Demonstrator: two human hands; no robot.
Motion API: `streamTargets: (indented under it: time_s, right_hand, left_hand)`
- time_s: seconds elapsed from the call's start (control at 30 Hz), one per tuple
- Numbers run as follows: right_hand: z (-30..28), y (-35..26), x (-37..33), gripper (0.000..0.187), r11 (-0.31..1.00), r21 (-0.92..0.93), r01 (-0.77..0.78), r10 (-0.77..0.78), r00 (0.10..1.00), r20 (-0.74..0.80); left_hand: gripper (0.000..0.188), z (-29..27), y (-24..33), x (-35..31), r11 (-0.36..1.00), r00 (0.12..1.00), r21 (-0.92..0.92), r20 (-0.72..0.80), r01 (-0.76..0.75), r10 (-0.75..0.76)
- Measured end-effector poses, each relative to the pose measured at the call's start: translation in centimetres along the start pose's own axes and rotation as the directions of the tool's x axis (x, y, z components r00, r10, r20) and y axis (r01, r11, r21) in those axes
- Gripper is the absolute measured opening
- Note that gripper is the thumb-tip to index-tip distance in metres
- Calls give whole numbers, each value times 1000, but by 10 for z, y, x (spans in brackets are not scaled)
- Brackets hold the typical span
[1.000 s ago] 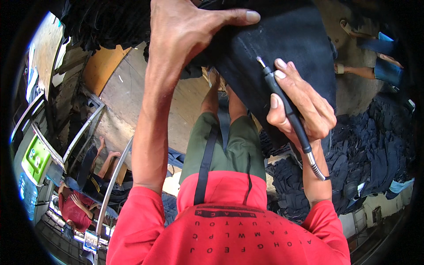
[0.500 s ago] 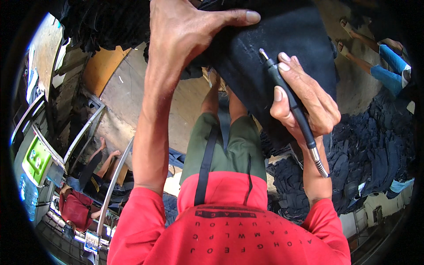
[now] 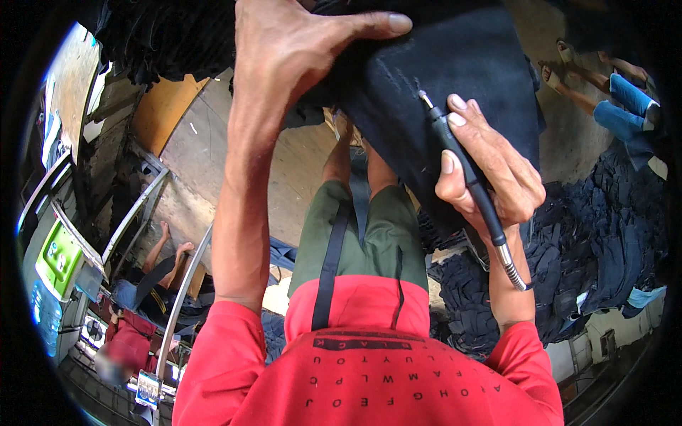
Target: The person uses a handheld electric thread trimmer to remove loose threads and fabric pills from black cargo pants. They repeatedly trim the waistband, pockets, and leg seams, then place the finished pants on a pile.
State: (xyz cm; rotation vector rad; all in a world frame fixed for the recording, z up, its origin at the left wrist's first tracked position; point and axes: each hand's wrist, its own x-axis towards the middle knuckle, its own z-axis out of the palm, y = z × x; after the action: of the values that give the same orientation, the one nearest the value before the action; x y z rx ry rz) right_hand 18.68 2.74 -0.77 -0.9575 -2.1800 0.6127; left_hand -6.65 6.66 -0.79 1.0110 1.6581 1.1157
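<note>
A dark denim piece (image 3: 462, 64) is spread at the top, with pale scuffed lines on its surface. My left hand (image 3: 288, 53) lies on its left side, thumb stretched out flat over the cloth; the other fingers are cut off by the upper edge. My right hand (image 3: 497, 163) grips a black pen-shaped rotary tool handpiece (image 3: 458, 145) between thumb and fingers. Its small rounded bit points up and left, right beside the scuffed lines; whether it touches the cloth I cannot tell. A springy metal sleeve (image 3: 510, 263) trails from the tool's rear over my right forearm.
Heaped dark garments (image 3: 582, 241) lie at the right, with another dark pile (image 3: 170, 35) at upper left. Metal rails (image 3: 188, 284) stand left, near a green tray (image 3: 60, 259). One person (image 3: 128, 341) is at lower left; another's legs (image 3: 618, 113) show upper right.
The handpiece's bit has shifted slightly down, and the pale lines beyond it show more clearly. My left hand has slid a little left. At lower left the other person has changed posture.
</note>
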Motion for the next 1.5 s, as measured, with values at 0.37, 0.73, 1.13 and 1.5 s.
streamTargets:
  time_s: [0.37, 0.73, 1.13, 1.5]
  right_hand:
    - [-7, -1, -13, 33, 1000, 17, -26, 26, 1000, 14]
    - [-60, -2, -43, 30, 979, 68, -194, 194, 981, 0]
    - [-51, 22, -37, 32, 996, 90, 4, -6, 1000, 18]
    - [-64, 25, -38, 29, 933, 190, -307, 326, 942, -75]
  left_hand:
    - [46, -2, 5, 0, 997, 997, 14, 14, 76, -76]
    - [52, 40, -12, 19, 748, 837, 559, -161, -359, 523]
    - [48, 25, -23, 55, 785, 803, 494, -250, -374, 540]
    - [36, 31, 9, -100, 558, 776, 572, 251, -602, 579]
